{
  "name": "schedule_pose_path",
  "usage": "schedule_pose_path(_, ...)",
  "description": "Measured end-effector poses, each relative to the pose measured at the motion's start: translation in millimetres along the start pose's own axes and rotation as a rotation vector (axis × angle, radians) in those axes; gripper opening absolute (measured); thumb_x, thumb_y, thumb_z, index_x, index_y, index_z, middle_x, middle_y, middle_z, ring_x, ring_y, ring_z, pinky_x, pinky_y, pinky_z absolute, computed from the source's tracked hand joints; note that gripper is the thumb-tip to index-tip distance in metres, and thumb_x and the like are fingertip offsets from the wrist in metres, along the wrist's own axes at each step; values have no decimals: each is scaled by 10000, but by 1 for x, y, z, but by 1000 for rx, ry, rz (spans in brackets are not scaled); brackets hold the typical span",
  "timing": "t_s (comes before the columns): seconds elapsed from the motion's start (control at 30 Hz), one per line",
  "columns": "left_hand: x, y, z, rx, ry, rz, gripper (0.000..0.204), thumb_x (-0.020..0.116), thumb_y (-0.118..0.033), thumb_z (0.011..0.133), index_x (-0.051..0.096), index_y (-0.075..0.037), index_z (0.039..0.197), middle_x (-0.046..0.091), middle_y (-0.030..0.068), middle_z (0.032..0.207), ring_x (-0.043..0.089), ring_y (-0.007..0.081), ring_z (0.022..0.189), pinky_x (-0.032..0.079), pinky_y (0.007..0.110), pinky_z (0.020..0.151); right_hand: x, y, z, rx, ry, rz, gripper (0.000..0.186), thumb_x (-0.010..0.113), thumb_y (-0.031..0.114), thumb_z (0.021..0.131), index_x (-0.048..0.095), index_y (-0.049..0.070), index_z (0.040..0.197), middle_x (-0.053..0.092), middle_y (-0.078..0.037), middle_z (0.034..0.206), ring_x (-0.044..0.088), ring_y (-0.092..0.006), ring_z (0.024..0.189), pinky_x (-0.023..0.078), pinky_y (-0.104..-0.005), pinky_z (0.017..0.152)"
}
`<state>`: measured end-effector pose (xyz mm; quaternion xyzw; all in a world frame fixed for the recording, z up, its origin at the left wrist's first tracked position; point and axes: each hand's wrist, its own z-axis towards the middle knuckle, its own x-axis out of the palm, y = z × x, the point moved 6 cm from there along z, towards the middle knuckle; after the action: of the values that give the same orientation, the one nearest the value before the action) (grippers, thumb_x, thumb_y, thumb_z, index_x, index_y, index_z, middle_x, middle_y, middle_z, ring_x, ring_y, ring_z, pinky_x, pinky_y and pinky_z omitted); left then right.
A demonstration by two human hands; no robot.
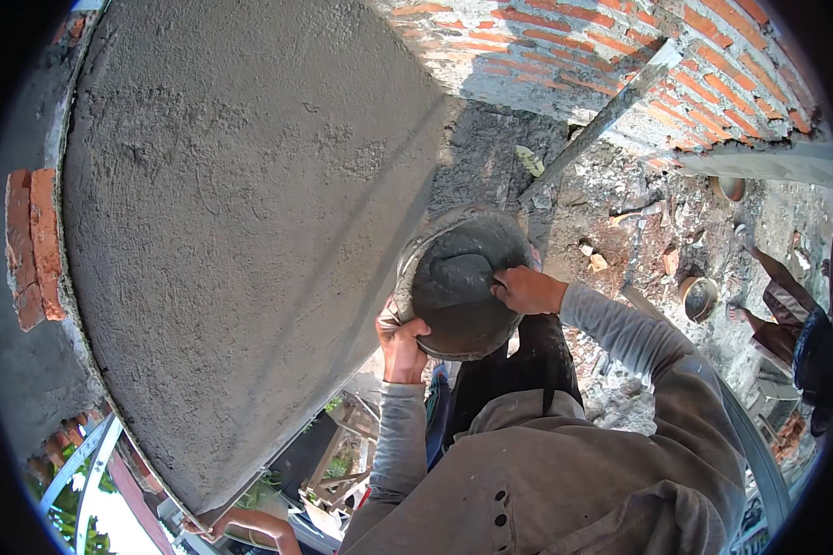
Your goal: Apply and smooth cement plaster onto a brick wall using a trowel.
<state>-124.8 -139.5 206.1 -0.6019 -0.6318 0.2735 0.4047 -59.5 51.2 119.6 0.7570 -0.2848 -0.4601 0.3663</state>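
Note:
A round bucket of wet grey mortar is in front of my body, beside the plastered wall. My left hand grips its near left rim, thumb over the edge. Closed in a fist above the right side of the bucket is my right hand. It holds what looks like a trowel, its blade smeared with mortar and lying in the mix; the handle is mostly hidden by my fingers. The freshly plastered grey wall rises on my left, its surface rougher near the top.
A brick wall stands ahead, with a wooden plank leaning on it. Rubble and another bucket lie on the ground to the right, near another person. Another person's arm reaches the wall's lower edge.

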Motion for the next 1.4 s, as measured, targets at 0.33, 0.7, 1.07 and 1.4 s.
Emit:
schedule_pose_path(0.33, 0, 50, 41, -138, -27, -143, 716, 434, 147, 549, 530, -44, 1232, 614, 100, 1107, 609, 260, 958, 514, 340, 827, -42, 2, -50, 305, 171, 984, 331, 405, 318, 1005, 537, 42, 880, 512, -11, 677, 530, -106, 519, 439, -262, 446)
schedule_pose_path(0.7, -127, 109, 18, -385, -358, -266, 600, 465, 88, 574, 557, -7, 1159, 607, 114, 1117, 572, 299, 1065, 487, 383, 923, -41, -80, 17, 257, -1026, 1276, 449, 411, 217, 1009, 321, -17, 1382, 526, -36, 923, 491, -72, 745, 408, -199, 604)
schedule_pose_path(1.07, -221, 158, -6, -379, -577, -264, 588, 481, 47, 592, 535, -12, 1175, 598, 121, 1109, 584, 307, 1051, 474, 414, 944, 45, 98, 177, -245, -722, 1550, 471, 504, 187, 964, 288, -12, 1332, 504, -177, 1123, 532, -254, 1011, 431, -360, 884)
schedule_pose_path(1.4, -78, 76, 28, -139, -271, -69, 610, 461, 101, 545, 564, 14, 1140, 624, 93, 1033, 602, 239, 906, 495, 311, 802, 3, -28, 24, 133, 33, 21, 325, 546, 217, 820, 539, -18, 1044, 639, -220, 848, 650, -377, 733, 526, -470, 650)
